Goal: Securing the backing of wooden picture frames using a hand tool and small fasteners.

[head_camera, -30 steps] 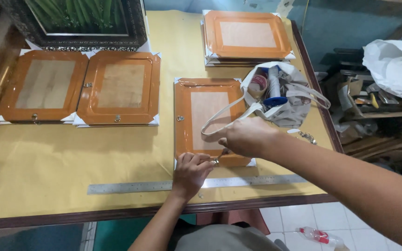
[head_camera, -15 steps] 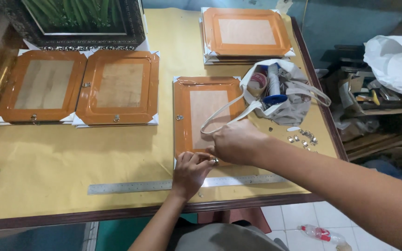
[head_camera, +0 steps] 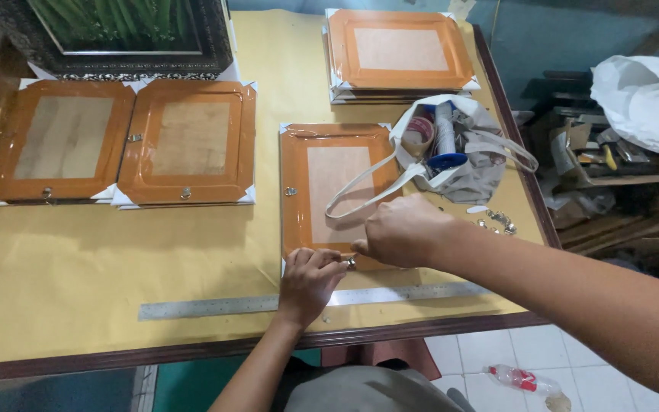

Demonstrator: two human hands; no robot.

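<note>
An orange-brown picture frame [head_camera: 335, 183] lies back-up on the yellow table cover in front of me. My left hand [head_camera: 308, 281] rests at its near edge, fingers curled around a small metal fitting [head_camera: 350, 262]. My right hand [head_camera: 404, 231] is closed in a fist just right of it, pressing at the same spot on the frame's near edge. Whether a tool is inside the fist is hidden. A steel ruler [head_camera: 215, 306] lies along the table's near edge, passing under my left wrist.
A white cloth bag [head_camera: 459, 164] with tape rolls and a tube sits right of the frame, small metal fittings [head_camera: 497, 221] beside it. Two more frames [head_camera: 123, 141] lie at left, a stack [head_camera: 398, 49] at the back, a dark ornate frame [head_camera: 123, 38] behind.
My right hand has slid slightly left along the frame's near edge, uncovering the loose metal fittings by the bag. My left hand stays at the same spot.
</note>
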